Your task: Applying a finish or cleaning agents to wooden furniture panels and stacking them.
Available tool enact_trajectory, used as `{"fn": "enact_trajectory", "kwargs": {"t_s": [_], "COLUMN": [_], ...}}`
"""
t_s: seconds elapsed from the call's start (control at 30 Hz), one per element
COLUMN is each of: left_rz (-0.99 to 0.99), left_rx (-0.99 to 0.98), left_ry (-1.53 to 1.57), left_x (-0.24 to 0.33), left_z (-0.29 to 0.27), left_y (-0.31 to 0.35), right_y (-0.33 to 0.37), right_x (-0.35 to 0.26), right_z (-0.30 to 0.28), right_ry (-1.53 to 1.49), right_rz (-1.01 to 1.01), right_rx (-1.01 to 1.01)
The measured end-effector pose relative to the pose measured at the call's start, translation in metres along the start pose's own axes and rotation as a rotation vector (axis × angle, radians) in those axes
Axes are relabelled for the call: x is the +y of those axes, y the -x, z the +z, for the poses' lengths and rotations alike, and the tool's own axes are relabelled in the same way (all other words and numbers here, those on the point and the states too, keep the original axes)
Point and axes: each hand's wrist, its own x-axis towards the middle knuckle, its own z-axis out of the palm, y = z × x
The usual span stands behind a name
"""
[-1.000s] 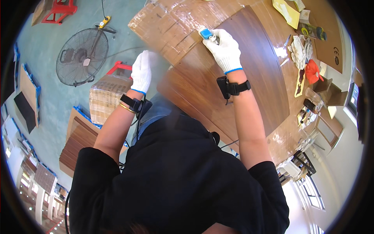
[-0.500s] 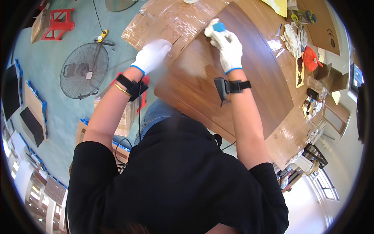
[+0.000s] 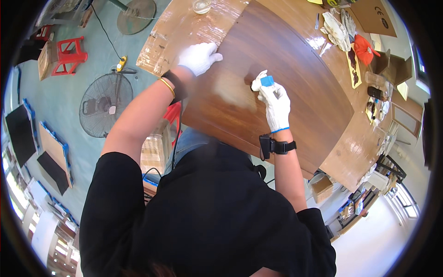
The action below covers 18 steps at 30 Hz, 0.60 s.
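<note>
A large brown wood-grain panel (image 3: pixel 295 115) with a curved right edge lies on the table before me. My right hand (image 3: pixel 276 104), in a white knitted glove with a blue cuff, is closed on a small blue block (image 3: pixel 267 81) just over the panel's middle. Beside its fingertips a dark reddish-brown patch (image 3: pixel 252 76) shows on the wood; the block's underside is hidden. My left hand (image 3: pixel 199 58), gloved in white too, rests by the panel's left edge. Its thumb stands out to the right and nothing shows in it. A pale hazy area (image 3: pixel 233 92) lies between the hands.
Film-wrapped board (image 3: pixel 161 41) covers the table around the panel. A small clear cup (image 3: pixel 201 6) stands at the far edge. Cloths (image 3: pixel 336 30), an orange-red bag (image 3: pixel 364 50) and a dark bottle (image 3: pixel 374 92) lie right. A floor fan (image 3: pixel 106 105) and red stool (image 3: pixel 70 56) stand left.
My right hand has come nearer to me across the panel with the blue block. The left hand has shifted toward the panel's left edge. The whole view has turned slightly.
</note>
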Motion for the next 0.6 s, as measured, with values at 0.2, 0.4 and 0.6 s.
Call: {"fn": "enact_trajectory", "kwargs": {"t_s": [0.2, 0.4, 0.6], "left_rz": [-0.051, -0.008, -0.063], "left_rx": [-0.125, 0.090, 0.002], "left_ry": [0.015, -0.028, 0.145], "left_x": [0.012, -0.021, -0.018], "left_z": [0.000, 0.026, 0.017], "left_y": [-0.018, -0.035, -0.015], "right_y": [0.013, 0.029, 0.042], "right_x": [-0.001, -0.003, 0.002], "right_z": [-0.021, -0.040, -0.095], "right_ry": [-0.058, -0.169, -0.434], "right_rz": [-0.009, -0.016, 0.064], "right_rx": [0.057, 0.015, 0.080]}}
